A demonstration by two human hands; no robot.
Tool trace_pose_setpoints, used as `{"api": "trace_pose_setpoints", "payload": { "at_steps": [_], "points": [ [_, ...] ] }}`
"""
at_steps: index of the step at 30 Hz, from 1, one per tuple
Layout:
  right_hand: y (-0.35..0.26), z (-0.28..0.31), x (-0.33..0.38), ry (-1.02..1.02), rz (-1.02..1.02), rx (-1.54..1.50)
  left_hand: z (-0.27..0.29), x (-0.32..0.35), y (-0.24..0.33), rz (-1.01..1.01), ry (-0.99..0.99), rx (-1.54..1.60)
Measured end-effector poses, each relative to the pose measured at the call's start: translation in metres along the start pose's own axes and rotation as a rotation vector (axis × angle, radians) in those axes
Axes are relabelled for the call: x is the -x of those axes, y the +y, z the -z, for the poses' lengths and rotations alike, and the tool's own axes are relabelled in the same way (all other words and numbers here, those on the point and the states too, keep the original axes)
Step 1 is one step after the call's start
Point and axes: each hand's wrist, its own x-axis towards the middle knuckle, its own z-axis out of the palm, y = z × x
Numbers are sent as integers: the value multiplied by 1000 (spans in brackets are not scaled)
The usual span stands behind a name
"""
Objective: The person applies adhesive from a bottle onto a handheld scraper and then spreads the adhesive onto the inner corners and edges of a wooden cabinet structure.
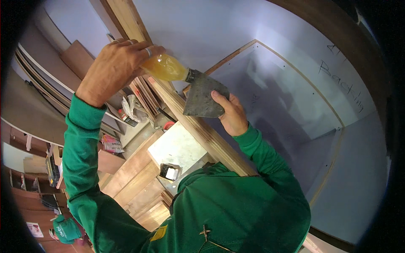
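A putty knife [206, 99] with a broad grey metal blade and a see-through yellow handle [166, 68] is held between my two hands. My left hand [120, 63], with rings on its fingers, is closed over the end of the handle. Lower and to the right, my right hand [231, 113] grips the blade, its thumb lying on the near face. The fingers behind the blade are hidden. Beneath the knife, a long pale wooden beam [202, 135] slants across the view, apart from the blade as far as I can see.
To the right stands a large pale panel structure [287, 92] with wooden edging and handwriting. Stacked boards [143, 95] and a white bag [133, 109] are on the left. Below lie a pale board [179, 145] and a small dark box [170, 171]. Another person in green [66, 230] is at lower left.
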Motion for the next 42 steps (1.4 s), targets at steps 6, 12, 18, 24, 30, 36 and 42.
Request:
{"api": "trace_pose_setpoints", "payload": {
  "at_steps": [6, 12, 18, 24, 30, 36, 42],
  "points": [
    [3, -13, 3, -30, -21, -34, 8, 2, -4, -8, 3, 2],
    [11, -16, -3, -11, -54, -20, 6, 5, -12, 31, -100, 21],
    [8, -21, -2, -59, -69, -102, 4, 9, -14, 51, -131, 12],
    [5, -27, -1, -84, -82, -101, 5, 14, -16, 52, -103, -11],
    [9, -29, -1, -72, -79, -83, 3, 19, -17, 56, -71, -8],
    [16, -34, -4, -78, -93, -105, 16, 20, -16, 47, -85, -58],
    [13, -36, -3, -76, -63, -109, 24, 17, -20, 5, -55, -26]
  ]
}}
